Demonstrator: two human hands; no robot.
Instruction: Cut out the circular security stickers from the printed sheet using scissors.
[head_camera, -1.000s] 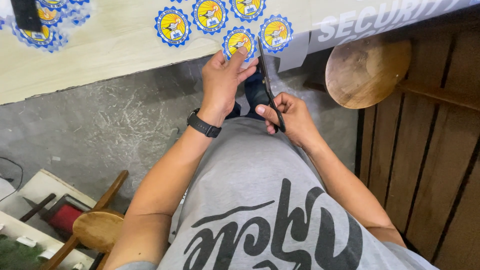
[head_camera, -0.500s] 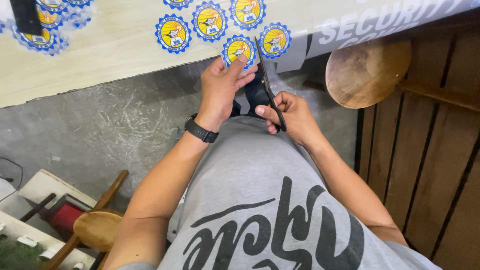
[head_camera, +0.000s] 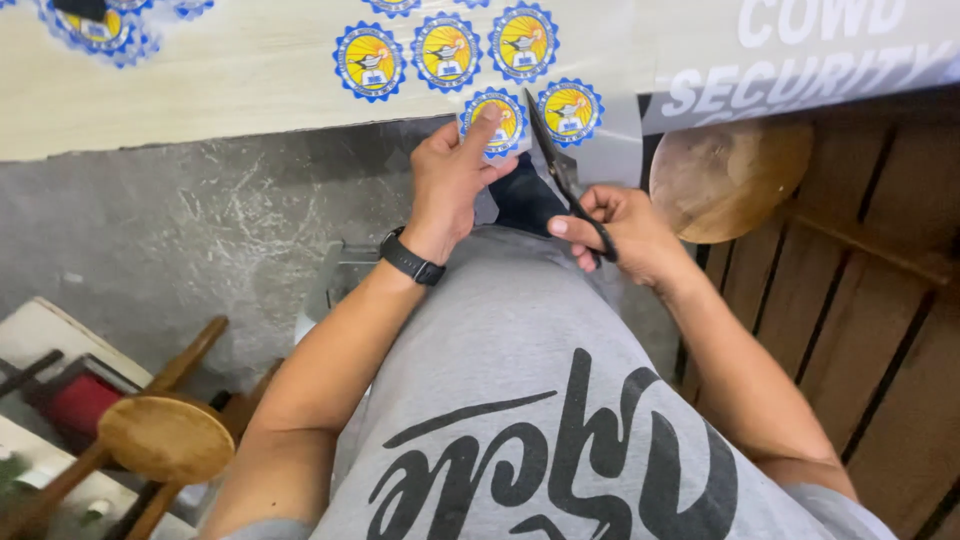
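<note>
Right hand (head_camera: 625, 235) grips black scissors (head_camera: 560, 170), blades open, now risen into gap between two round badges.
Left hand (head_camera: 452, 180) pinches left badge (head_camera: 497, 122) at sheet (head_camera: 250, 70) edge, thumb on top; a second ago it held lower.
Cut seems underway, badge not yet free.
Sheet lies on worktop; wooden stool (head_camera: 725, 180) right of the hands.

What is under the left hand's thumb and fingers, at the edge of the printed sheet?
The left hand pinches a round blue and yellow badge sticker on the printed sheet. Its thumb hides part of the badge. The right hand holds black scissors beside it.
</note>
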